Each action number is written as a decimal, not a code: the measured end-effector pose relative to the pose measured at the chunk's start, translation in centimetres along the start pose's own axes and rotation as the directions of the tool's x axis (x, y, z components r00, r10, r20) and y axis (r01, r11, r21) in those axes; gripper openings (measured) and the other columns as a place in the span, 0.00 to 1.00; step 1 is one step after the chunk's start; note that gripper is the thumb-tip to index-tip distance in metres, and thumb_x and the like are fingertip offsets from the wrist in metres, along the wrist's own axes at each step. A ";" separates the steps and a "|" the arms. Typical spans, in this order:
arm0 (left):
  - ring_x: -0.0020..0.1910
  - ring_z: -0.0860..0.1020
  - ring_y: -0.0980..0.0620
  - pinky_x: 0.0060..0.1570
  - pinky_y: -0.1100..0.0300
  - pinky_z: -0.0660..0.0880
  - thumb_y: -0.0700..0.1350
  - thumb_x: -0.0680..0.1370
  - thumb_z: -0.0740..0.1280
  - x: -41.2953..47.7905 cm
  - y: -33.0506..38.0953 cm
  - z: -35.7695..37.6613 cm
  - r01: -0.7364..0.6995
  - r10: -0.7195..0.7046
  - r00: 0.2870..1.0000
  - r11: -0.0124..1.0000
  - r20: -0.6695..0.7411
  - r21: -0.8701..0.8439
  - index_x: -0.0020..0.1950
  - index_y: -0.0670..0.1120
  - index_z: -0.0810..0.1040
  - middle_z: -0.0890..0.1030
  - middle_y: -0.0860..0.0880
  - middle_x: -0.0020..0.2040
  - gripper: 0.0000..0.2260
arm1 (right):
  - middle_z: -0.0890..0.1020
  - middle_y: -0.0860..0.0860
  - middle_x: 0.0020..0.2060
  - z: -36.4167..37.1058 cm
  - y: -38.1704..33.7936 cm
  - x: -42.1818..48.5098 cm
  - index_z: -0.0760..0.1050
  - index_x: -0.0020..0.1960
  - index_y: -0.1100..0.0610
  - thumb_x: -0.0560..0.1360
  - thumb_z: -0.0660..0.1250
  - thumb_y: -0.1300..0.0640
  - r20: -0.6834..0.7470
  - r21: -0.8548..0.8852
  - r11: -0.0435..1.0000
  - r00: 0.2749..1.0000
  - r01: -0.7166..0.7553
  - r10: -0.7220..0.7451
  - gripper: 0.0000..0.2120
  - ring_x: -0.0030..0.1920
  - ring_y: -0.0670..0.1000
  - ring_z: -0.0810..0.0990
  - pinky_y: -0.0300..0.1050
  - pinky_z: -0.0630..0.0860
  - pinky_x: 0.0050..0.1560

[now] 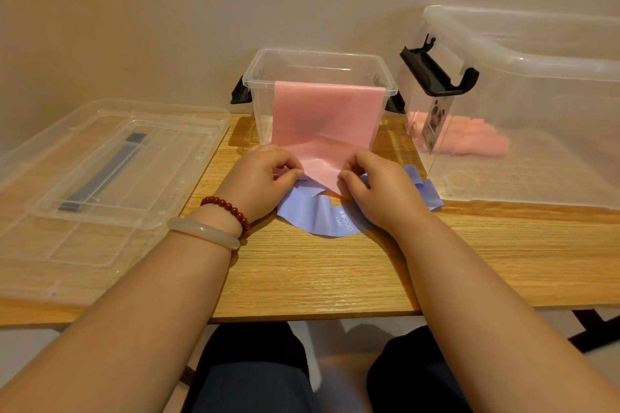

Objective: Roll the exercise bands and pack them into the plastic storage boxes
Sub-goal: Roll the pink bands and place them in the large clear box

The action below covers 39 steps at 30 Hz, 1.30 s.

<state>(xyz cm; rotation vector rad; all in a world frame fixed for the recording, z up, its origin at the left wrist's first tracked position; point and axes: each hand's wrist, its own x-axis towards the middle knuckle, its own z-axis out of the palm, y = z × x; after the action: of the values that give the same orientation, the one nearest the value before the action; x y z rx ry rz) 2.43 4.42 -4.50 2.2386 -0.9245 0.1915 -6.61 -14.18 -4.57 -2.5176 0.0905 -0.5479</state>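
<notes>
A pink exercise band (322,117) hangs over the front rim of the small clear storage box (265,77) and runs down onto the wooden table. My left hand (258,178) pinches the band's near end on the left. My right hand (375,188) pinches the same end on the right. A purple band (322,214) lies flat on the table under both hands and the pink end. The large clear box (536,111) at the right holds several pink rolled bands (479,141).
A clear lid (100,184) with a grey handle lies flat on the left of the table (318,278). The large box has a black latch (436,70) raised on its near corner. A wall stands close behind the boxes. My knees show below the table edge.
</notes>
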 end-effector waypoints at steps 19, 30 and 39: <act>0.47 0.76 0.58 0.47 0.71 0.71 0.40 0.78 0.65 -0.7 0.8 0.3 0.061 -0.057 0.998 0.990 0.029 -0.125 0.50 0.48 0.80 0.80 0.54 0.46 0.05 | 0.74 0.44 0.35 -0.1 -0.5 -0.2 0.72 0.47 0.55 0.80 0.61 0.60 -0.150 0.117 0.991 0.985 -0.067 0.085 0.03 0.37 0.44 0.71 0.36 0.63 0.34; 0.43 0.74 0.65 0.44 0.75 0.69 0.43 0.78 0.67 -1.0 1.5 0.0 0.194 -0.230 0.969 0.937 -0.096 -0.289 0.48 0.51 0.80 0.77 0.60 0.41 0.04 | 0.75 0.48 0.36 -0.9 -0.7 -0.4 0.75 0.45 0.55 0.78 0.63 0.61 -0.134 0.437 0.864 0.932 -0.250 0.337 0.04 0.31 0.50 0.81 0.41 0.78 0.32; 0.30 0.74 0.57 0.32 0.65 0.74 0.42 0.75 0.71 -1.1 1.5 -0.6 0.285 -0.359 0.931 0.837 -0.074 -0.468 0.45 0.49 0.81 0.79 0.50 0.38 0.01 | 0.81 0.51 0.35 -1.5 -0.3 -0.4 0.77 0.39 0.53 0.75 0.71 0.62 -0.121 0.545 0.798 0.917 -0.259 0.380 0.08 0.31 0.47 0.81 0.43 0.81 0.34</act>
<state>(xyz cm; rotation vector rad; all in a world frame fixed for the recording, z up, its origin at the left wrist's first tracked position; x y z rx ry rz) 0.65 4.65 -3.68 1.8718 -0.4322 -0.0042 -7.61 -14.66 -3.39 -1.8489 0.3973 -0.6160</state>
